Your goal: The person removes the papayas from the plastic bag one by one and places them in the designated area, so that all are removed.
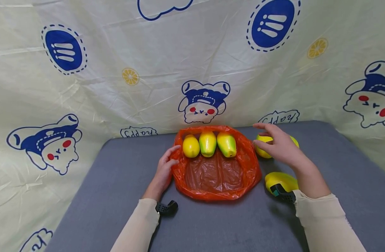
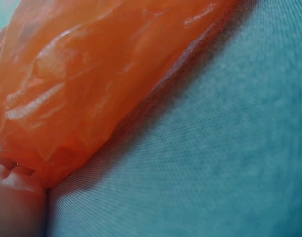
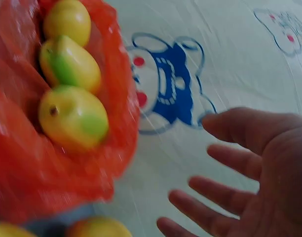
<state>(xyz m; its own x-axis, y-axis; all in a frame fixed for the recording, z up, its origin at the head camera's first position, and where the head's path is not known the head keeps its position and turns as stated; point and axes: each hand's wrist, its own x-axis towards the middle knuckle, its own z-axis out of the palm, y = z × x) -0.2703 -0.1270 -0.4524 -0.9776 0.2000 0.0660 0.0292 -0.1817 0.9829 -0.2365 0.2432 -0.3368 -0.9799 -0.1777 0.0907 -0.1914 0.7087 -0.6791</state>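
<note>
An orange plastic bag [image 1: 217,175] [image 2: 92,74] [image 3: 32,173] lies open on the grey table [image 1: 110,182]. Three yellow-green fruits [image 1: 207,143] [image 3: 72,64] sit in a row at its far end. My left hand [image 1: 165,168] grips the bag's left rim, its fingers [image 2: 18,197] tucked against the plastic. My right hand [image 1: 274,143] [image 3: 240,173] hovers with spread fingers over a loose yellow fruit [image 1: 261,150] right of the bag and partly hides it. Another yellow fruit [image 1: 282,179] lies by my right wrist.
A cream sheet [image 1: 192,70] printed with blue cartoon figures hangs behind and beside the table. Black wrist-camera mounts [image 1: 167,208] sit at both wrists. Bare grey tabletop lies in front of the bag and to the left.
</note>
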